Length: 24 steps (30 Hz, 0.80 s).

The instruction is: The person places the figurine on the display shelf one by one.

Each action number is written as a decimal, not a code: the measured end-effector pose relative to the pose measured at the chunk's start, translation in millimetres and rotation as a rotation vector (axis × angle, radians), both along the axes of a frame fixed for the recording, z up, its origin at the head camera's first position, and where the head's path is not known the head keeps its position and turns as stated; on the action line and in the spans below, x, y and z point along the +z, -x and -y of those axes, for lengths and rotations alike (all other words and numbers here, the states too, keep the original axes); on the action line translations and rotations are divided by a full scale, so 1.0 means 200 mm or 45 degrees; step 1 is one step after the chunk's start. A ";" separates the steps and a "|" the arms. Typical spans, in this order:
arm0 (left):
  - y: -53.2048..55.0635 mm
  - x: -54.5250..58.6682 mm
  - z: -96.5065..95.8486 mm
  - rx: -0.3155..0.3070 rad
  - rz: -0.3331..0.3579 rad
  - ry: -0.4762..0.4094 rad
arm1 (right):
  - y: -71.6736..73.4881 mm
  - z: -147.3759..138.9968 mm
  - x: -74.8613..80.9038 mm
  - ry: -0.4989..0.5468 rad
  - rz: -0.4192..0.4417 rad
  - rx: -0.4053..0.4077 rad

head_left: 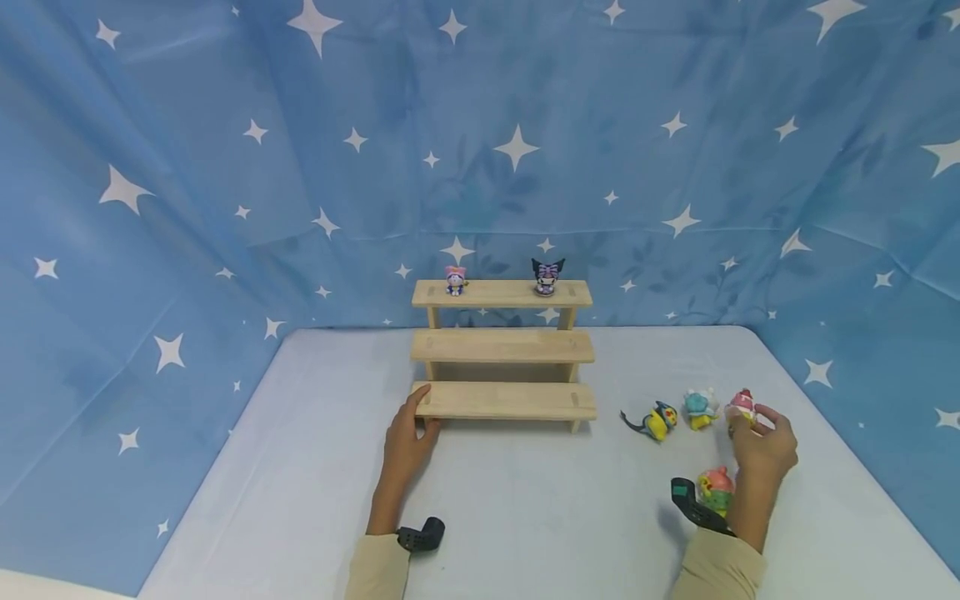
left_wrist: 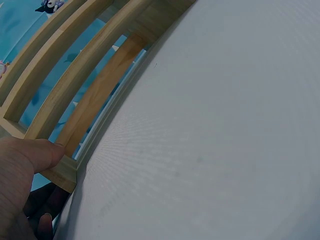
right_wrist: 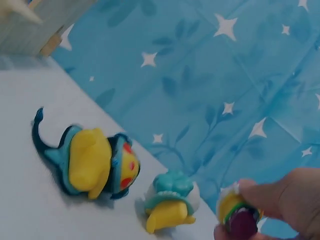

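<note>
The white bench (head_left: 300,500) carries a three-tier wooden stand (head_left: 502,345). The left hand (head_left: 406,447) grips its lowest tier (head_left: 510,400) at the left end; the right hand (head_left: 767,447) pinches a red-topped figurine (head_left: 742,402) at the bench's right side; whether it is lifted cannot be determined. The step in hand is judged to be picking up this figurine; the next move appears to call for a steady pinch and a lift clear of the teal-topped figurine (head_left: 701,407) just beside it. A pink-topped figurine (head_left: 455,281) stands on the top tier (head_left: 498,292).
</note>
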<state>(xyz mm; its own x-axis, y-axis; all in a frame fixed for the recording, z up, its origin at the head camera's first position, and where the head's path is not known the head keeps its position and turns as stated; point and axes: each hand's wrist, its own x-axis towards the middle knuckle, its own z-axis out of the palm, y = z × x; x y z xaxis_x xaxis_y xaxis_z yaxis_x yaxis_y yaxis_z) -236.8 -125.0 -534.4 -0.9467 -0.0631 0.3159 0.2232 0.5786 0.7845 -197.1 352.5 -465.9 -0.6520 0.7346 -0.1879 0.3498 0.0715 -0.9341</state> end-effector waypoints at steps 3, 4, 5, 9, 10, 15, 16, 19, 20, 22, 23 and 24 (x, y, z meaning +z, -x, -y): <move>0.00 0.00 0.00 0.001 -0.010 0.000 | 0.00 0.00 0.02 0.372 -0.289 0.006; 0.00 0.00 0.00 0.000 -0.016 -0.001 | 0.00 0.01 0.03 0.505 -0.386 0.019; 0.00 0.00 0.00 0.000 -0.020 0.000 | 0.00 0.01 0.04 0.608 -0.473 0.048; -0.01 0.01 0.00 -0.012 -0.015 -0.001 | 0.00 0.04 0.05 0.985 -0.764 0.171; -0.01 0.02 0.00 -0.015 -0.013 -0.001 | 0.00 0.05 0.06 1.077 -0.822 0.206; -0.01 0.02 0.00 -0.015 -0.006 0.001 | 0.03 0.10 0.08 1.255 -0.888 0.290; -0.01 0.02 0.00 -0.013 -0.011 0.003 | 0.04 0.11 0.09 1.247 -0.864 0.290; -0.01 0.02 0.00 -0.008 -0.006 0.002 | 0.07 0.14 0.10 1.162 -0.773 0.295; -0.01 0.01 0.00 -0.007 -0.006 0.002 | 0.08 0.15 0.10 1.146 -0.751 0.295; -0.01 0.01 0.00 -0.008 -0.016 0.003 | 0.09 0.16 0.10 1.100 -0.702 0.299; -0.01 0.01 0.00 -0.009 -0.018 0.002 | 0.09 0.16 0.10 1.078 -0.684 0.301; -0.01 0.01 0.00 -0.009 -0.018 -0.001 | 0.09 0.17 0.10 1.062 -0.672 0.305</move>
